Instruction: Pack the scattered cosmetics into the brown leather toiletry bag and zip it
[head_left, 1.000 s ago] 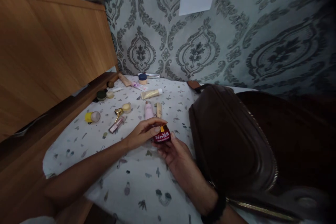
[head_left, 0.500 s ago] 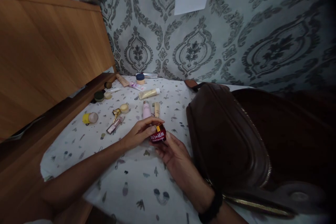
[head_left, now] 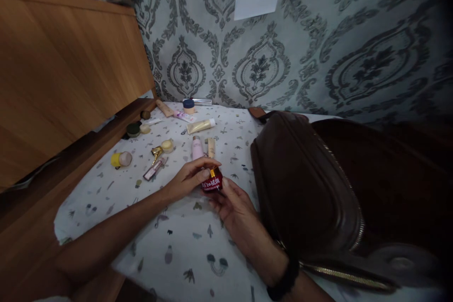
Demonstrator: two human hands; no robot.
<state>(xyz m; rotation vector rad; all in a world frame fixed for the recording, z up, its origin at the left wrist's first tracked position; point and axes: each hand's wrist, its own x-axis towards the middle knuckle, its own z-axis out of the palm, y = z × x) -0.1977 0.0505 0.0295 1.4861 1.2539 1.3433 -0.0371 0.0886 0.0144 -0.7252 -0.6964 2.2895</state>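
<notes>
Between my hands, above the patterned white cloth (head_left: 184, 245), is a small dark red jar (head_left: 211, 186) with pale lettering and a gold lid (head_left: 214, 172). My left hand (head_left: 189, 177) has its fingers over the lid, gripping it from above. From the right and below, my right hand (head_left: 235, 203) closes round the red glass. Just beyond the fingers lie a pink tube (head_left: 197, 147) and a small beige tube (head_left: 211, 147). Left of my left hand are a lip gloss tube (head_left: 153, 170), a gold item (head_left: 156, 152) and a small cream-coloured jar (head_left: 167, 146).
An open brown leather bag (head_left: 304, 179) fills the right side. Further back lie a pale yellow tube (head_left: 200, 126) and a blue-lidded jar (head_left: 188, 106). A yellow-and-beige bottle (head_left: 121, 159) lies at left, near the wooden cabinet (head_left: 71, 71). The patterned wall (head_left: 258, 71) rises behind.
The red jar has turned between my hands, so different characters of its lettering face me. Both hands stay in nearly the same place.
</notes>
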